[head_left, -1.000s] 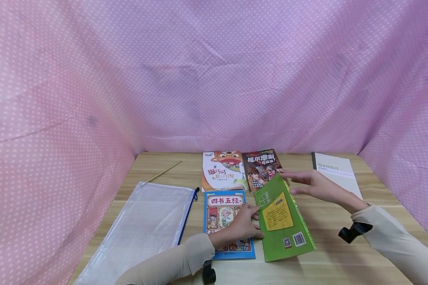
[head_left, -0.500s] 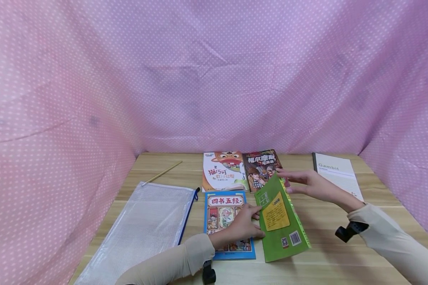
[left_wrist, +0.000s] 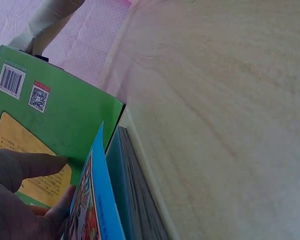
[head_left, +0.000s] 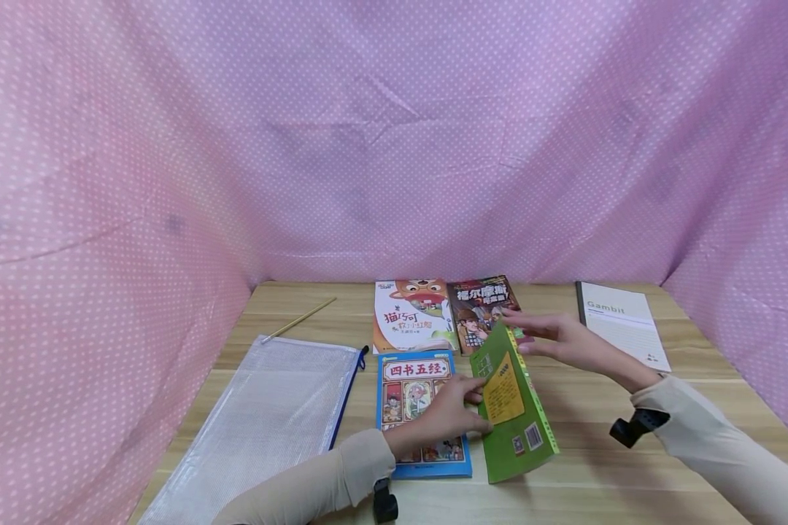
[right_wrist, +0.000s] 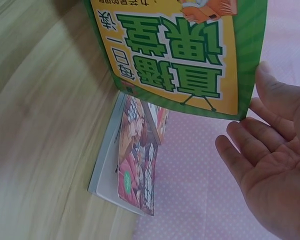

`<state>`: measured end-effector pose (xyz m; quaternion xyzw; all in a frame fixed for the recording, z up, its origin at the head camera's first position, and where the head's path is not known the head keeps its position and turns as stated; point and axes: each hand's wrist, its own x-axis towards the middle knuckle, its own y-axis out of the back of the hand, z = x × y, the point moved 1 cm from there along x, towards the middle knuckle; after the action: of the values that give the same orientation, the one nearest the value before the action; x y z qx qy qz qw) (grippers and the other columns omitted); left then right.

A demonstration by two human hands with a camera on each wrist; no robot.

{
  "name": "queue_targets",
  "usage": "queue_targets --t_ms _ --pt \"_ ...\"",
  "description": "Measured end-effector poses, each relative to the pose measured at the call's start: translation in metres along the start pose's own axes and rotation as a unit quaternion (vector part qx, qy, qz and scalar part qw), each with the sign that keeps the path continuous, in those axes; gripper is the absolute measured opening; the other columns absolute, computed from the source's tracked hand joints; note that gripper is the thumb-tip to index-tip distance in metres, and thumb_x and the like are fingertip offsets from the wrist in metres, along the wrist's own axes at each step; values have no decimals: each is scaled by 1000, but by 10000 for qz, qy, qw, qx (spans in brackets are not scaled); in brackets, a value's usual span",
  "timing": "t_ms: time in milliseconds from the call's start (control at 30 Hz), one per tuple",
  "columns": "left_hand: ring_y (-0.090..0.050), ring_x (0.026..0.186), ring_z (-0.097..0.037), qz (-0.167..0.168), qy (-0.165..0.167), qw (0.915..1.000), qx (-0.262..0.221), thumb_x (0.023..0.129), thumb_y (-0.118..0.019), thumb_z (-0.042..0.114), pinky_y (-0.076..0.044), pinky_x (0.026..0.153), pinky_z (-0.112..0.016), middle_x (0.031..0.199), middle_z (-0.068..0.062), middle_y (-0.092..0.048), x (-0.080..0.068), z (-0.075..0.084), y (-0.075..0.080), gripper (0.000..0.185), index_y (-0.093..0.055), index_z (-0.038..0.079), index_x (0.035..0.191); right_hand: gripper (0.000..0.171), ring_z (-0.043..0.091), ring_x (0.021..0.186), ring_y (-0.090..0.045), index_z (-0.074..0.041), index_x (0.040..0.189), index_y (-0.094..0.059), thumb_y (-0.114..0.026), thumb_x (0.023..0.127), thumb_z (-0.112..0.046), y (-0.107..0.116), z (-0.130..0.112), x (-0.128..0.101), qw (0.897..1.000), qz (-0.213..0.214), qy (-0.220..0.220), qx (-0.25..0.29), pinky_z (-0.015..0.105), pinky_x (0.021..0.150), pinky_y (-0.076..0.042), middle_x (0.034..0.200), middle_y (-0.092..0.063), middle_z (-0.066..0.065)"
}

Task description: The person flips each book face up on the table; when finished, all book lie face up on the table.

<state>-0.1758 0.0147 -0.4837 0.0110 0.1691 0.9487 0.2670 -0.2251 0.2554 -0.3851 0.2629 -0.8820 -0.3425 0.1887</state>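
A green book [head_left: 515, 437] stands tilted with its left edge down and its spine raised toward the right; its back cover, with a yellow panel and barcode, faces my left hand. My right hand [head_left: 565, 339] holds its far top corner, thumb by the spine edge in the right wrist view, where the front cover [right_wrist: 227, 105] shows. Fingers of my left hand [head_left: 448, 417] extend to the back cover [left_wrist: 65, 115], index tip against it in the left wrist view. Below that hand lies a blue comic-style book [head_left: 415, 368], its cover lifted a little at the near edge.
Behind lie a white cartoon book [head_left: 400, 299] and a dark detective book [head_left: 469, 295]. A white notebook [head_left: 620, 321] is at the back right. On the left are a mesh zip pouch [head_left: 282, 401] and a thin stick [head_left: 302, 316]. A pink dotted cloth [head_left: 381, 182] hangs behind the table.
The green book's spine side has swung left and become steeper, with my right hand moving left along with it. My left hand stays nearly in place.
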Motion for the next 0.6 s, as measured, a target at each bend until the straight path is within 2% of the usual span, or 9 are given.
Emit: queue_targets --t_ms 100,200,300,433,533,600 --pt "-58 106 -10 -2 -52 10000 44 77 -86 2 -53 89 -16 117 -2 -55 0 3 2 78 -52 3 147 49 -3 123 -58 -2 144 -56 -68 98 -13 -3 0 1 9997 33 155 162 22 98 -56 155 -48 14" --pt "-61 108 -11 40 -157 9998 73 79 -86 6 -54 91 -17 121 -2 -57 0 6 4 76 -53 6 147 49 -7 125 -55 1 144 -54 -66 98 -10 -6 0 2 9989 38 330 343 22 99 -55 157 -46 6" --pt "-63 109 -11 103 -233 9997 37 82 -85 10 -55 90 -17 124 -2 -59 1 9 7 73 -54 9 147 49 -9 127 -51 4 145 -52 -64 100 -9 -9 0 4 9978 16 487 445 21 96 -56 158 -43 12" --pt "-64 112 -10 124 -337 9993 -105 86 -82 14 -55 89 -18 126 0 -58 1 16 12 68 -54 11 148 50 -12 130 -45 3 147 -50 -63 99 -7 -14 0 5 9975 -12 550 436 19 96 -54 155 -39 29" --pt "-65 115 -12 123 -474 9987 -136 89 -80 16 -56 89 -19 128 -1 -58 2 22 17 66 -52 11 149 55 -13 131 -45 2 149 -48 -65 98 -6 -17 2 5 9975 -36 539 457 24 101 -54 157 -39 30" --pt "-65 116 -13 145 -569 9982 -101 90 -79 17 -57 91 -21 129 -1 -58 2 24 20 66 -51 11 149 57 -11 131 -47 4 150 -45 -66 97 -5 -19 2 5 9966 -65 596 571 25 103 -53 159 -38 25"
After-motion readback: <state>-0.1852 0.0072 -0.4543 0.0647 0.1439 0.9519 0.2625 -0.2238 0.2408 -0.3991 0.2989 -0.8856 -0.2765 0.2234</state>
